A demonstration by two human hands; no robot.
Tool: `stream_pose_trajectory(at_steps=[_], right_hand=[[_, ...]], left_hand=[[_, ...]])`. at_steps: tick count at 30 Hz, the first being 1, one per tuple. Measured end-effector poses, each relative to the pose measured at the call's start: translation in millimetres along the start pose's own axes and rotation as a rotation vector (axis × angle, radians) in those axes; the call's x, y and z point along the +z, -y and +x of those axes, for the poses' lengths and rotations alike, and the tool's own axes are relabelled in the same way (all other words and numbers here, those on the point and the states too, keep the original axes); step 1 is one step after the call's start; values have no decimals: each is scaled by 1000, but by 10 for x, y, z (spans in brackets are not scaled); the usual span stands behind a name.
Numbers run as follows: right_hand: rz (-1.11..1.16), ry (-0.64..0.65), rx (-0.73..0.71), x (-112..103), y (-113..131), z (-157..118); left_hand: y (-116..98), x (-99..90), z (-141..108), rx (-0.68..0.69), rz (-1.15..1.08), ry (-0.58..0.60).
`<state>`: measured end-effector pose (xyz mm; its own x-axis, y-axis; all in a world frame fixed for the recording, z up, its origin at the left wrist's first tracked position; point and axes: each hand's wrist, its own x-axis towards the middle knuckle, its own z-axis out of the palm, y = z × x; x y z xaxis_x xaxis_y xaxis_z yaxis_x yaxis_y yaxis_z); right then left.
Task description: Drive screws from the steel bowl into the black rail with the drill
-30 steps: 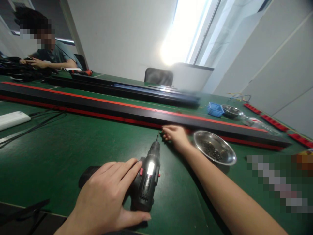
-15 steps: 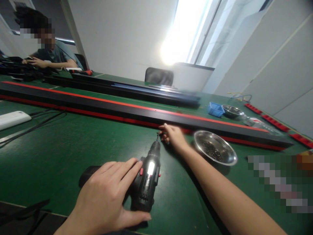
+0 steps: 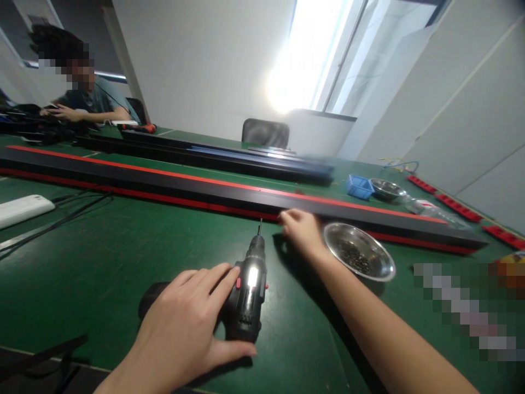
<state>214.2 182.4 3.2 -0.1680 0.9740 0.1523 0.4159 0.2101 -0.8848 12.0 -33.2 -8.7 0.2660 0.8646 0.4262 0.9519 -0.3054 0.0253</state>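
the left hand [image 3: 184, 312] grasps the black drill [image 3: 249, 298], which lies on its side on the green table [image 3: 102, 262], bit toward the red-and-black bar [image 3: 197, 187]. the right hand [image 3: 301, 230] has its fingers curled together near the bit; whether they hold anything cannot be told. a metal bowl [image 3: 379, 254] sits beside it.

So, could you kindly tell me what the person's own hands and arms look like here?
The left hand is bare, with no glove, ring or watch showing. The right hand is ungloved too, its fingers too small and blurred to rule out a ring. The right forearm shows no sleeve, watch or bracelet.
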Motion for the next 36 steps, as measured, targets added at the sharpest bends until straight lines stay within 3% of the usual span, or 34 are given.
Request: stream_pose_trajectory(at_steps=[6, 10, 14, 22, 27, 32, 36], right_hand=[[-500, -67, -64, -676, 168, -160], [-792, -46, 120, -1079, -36, -212], [-944, -18, 271, -1325, -298, -172], [-937, 218, 249, -1384, -499, -165], [-948, 210, 259, -1396, -496, -165], [-945, 86, 298, -1457, -438, -130], [-948, 61, 313, -1462, -386, -95]], left_hand=[[63, 16, 164, 18, -24, 37], [101, 52, 216, 13, -15, 64], [124, 55, 259, 25, -10, 97], [132, 31, 292, 34, -8, 116], [74, 20, 217, 10, -14, 85], [35, -15, 42, -5, -31, 39], [29, -5, -60, 26, -14, 17]])
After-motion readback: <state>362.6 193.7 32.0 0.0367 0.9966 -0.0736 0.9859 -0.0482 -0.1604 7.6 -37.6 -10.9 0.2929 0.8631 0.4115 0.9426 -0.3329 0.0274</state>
